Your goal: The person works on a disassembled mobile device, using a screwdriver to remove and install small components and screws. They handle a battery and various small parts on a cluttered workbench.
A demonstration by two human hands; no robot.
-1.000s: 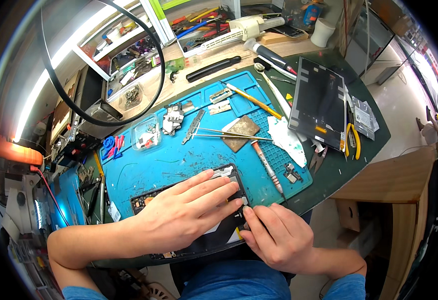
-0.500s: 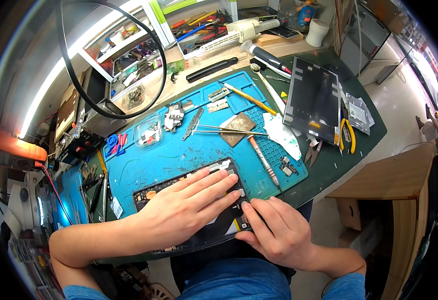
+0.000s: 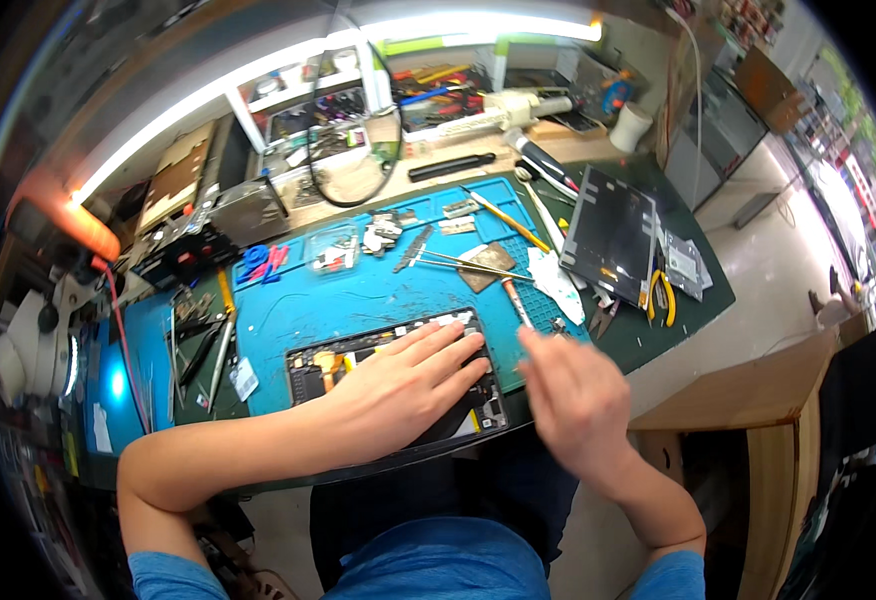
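Observation:
An opened tablet [image 3: 301, 368], its inner parts and flat cables bared, lies at the near edge of the blue work mat [image 3: 358, 303]. My left hand [image 3: 405, 392] rests flat across it, fingers stretched out toward its far right corner. Just right of the tablet, my right hand [image 3: 580, 405] hovers, smeared by motion, so whether it holds anything cannot be made out. Beyond its fingertips lies a screwdriver [image 3: 516, 302], its lower part hidden by the hand. Tweezers [image 3: 468, 263] lie farther back, across a worn metal plate [image 3: 488, 268].
A dark display panel [image 3: 610, 235] leans at the right, beside yellow-handled pliers [image 3: 663, 300]. A clear box of small parts [image 3: 333, 250] sits on the mat's far side. The black ring of a magnifier [image 3: 400, 140] hangs above the back. An orange lamp [image 3: 68, 215] stands left.
My right hand has left the tablet's right edge and moved right and up, toward the screwdriver. My left hand stays flat on the tablet. The whole view has shifted.

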